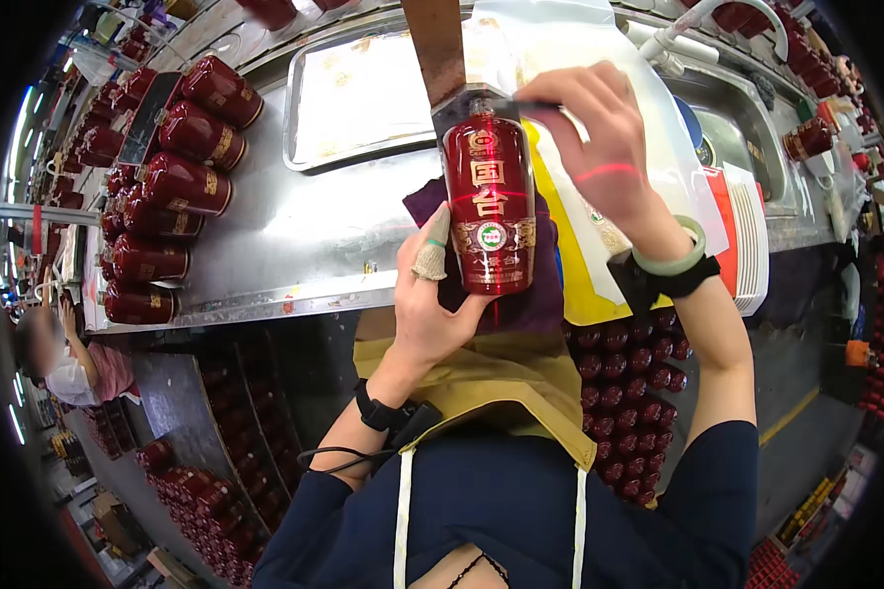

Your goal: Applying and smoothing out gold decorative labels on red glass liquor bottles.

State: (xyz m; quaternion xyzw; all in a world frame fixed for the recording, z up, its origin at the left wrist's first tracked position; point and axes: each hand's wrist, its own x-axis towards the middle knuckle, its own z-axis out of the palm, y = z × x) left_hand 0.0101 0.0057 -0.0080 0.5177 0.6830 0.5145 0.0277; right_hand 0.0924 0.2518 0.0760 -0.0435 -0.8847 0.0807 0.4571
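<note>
Your left hand [430, 314] holds the dark red bottle [488, 201] by its lower left side, thumb near the base, with a pale finger cover [429, 261] on one finger. Your right hand [599, 133] is raised at the bottle's neck, fingers closed around a thin dark bar [535, 106] that reaches to the neck; you cannot tell from here what the bar is. A red line of light crosses that hand, and a pale green bangle [680, 247] circles your wrist.

The bottle is in front of you, its gold-marked face toward you and its neck pointing away, over a purple cloth [550, 270] at the counter's near edge. Whether it touches the cloth is hidden. Just right of it is a yellow sheet [591, 306], partly under white plastic. Beyond, to the left, a metal tray [363, 153] sits on the metal counter [295, 240]. More red bottles [185, 185] lie along the counter's left end. A sink [761, 113] is at the far right.
</note>
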